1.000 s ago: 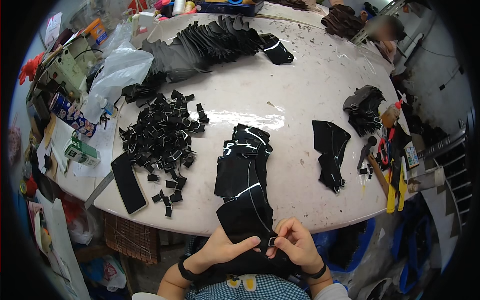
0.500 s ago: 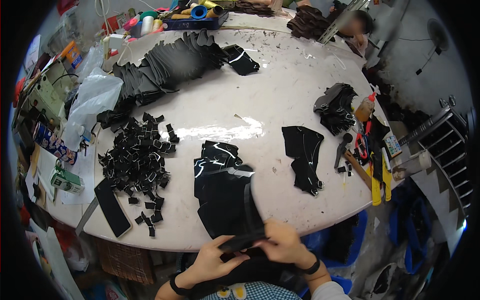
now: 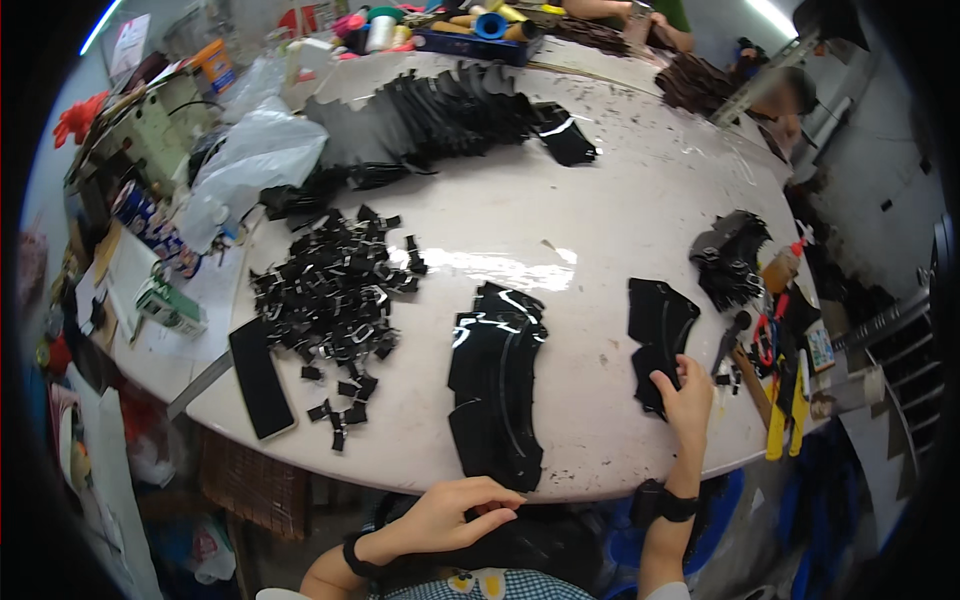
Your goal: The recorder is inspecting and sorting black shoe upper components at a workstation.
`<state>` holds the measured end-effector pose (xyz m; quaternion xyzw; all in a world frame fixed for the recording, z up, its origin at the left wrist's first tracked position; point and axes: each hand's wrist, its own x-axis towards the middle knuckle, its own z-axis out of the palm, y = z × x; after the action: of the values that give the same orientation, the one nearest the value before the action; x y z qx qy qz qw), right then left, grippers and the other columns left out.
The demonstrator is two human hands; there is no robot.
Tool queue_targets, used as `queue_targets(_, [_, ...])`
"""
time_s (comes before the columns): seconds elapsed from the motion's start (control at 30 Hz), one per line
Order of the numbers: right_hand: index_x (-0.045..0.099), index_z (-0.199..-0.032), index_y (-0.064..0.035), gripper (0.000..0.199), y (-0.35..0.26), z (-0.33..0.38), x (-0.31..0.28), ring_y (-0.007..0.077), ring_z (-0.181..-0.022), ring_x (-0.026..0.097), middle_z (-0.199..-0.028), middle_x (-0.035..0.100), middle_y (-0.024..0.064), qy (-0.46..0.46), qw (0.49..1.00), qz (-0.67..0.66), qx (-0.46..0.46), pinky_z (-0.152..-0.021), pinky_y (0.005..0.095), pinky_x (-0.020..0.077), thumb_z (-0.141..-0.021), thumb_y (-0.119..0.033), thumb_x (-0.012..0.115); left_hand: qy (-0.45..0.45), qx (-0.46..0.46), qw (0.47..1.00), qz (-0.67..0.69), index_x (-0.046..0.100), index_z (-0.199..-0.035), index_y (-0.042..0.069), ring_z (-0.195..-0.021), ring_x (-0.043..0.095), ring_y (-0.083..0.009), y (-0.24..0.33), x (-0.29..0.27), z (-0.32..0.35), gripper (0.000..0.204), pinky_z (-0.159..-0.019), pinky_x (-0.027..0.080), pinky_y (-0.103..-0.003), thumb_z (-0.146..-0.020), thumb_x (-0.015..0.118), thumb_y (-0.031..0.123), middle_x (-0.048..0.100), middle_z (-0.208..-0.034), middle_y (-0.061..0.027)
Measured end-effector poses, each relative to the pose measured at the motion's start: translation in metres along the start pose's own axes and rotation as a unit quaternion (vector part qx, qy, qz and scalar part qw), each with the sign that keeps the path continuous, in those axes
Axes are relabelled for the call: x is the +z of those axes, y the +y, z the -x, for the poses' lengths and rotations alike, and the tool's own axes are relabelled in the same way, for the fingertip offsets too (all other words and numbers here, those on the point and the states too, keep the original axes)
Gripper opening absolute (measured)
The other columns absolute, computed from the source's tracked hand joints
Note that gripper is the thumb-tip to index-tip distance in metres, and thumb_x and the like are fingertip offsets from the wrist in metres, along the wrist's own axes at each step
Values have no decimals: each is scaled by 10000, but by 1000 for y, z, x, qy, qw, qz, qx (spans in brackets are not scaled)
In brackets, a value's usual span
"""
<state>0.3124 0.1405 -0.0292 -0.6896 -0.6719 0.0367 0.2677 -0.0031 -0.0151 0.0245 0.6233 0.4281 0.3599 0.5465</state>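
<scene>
A crowded workshop surrounds a big round white worktable [image 3: 560, 200], its top scuffed and glossy under the lights.

The person's right hand [image 3: 685, 398] reaches out over the table's right side, fingers bent down onto the near end of a small stack of curved black leather-like cut pieces [image 3: 660, 330]. The fingertips press its lower edge; I cannot tell whether they pinch a piece or only rest on it. That stack runs with its long axis away from the person, bowing toward the table's far right.

The left hand [image 3: 455, 512] hangs at the near rim, fingers loosely curled and holding nothing, the fingertips just below the near end of a longer pile of glossy black curved strips [image 3: 497, 385]. This pile also lies lengthwise from the near rim toward the table's middle, arcing slightly.

Half a second ago both hands were together at the near edge, gripping one black piece between them; now they have parted, the right one gone out to the small stack and the left one empty.

Left of the left hand's fingers lies a heap of small black scraps with pale edges [image 3: 335, 290], and a flat black rectangular slab [image 3: 260, 378] sits near the rim. Beyond the right fingers, a dark clump of stacked pieces [image 3: 730, 258] and yellow-handled tools [image 3: 785, 415] crowd the table's right edge. Far across, a long row of black cut parts [image 3: 440, 120] fans out beside a crumpled clear plastic bag [image 3: 250, 160]. Nothing lies between either hand and its pile.
</scene>
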Motion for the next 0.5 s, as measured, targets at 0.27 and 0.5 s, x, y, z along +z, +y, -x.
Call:
queue_targets(0.27, [509,-795,-19,181,20,-13,2,73,-618,344,-670,382,-33,-8,969,-227,96,-554,218,313,-823,-173,600,27,-2,999,17,612,-986,34,-725,596,-142,1,-15,11,186,-638,473,-229,-831,584,133,623,-880,-69])
queue_targets(0.5, [543,-922,-5,203,25,-9,3,123,-658,482,-745,519,42,-23,985,-105,132,-643,245,407,-787,-137,617,301,-29,932,-202,628,-829,18,-611,584,-173,-12,-69,29,97,-533,454,-250,-742,637,61,603,-730,-92])
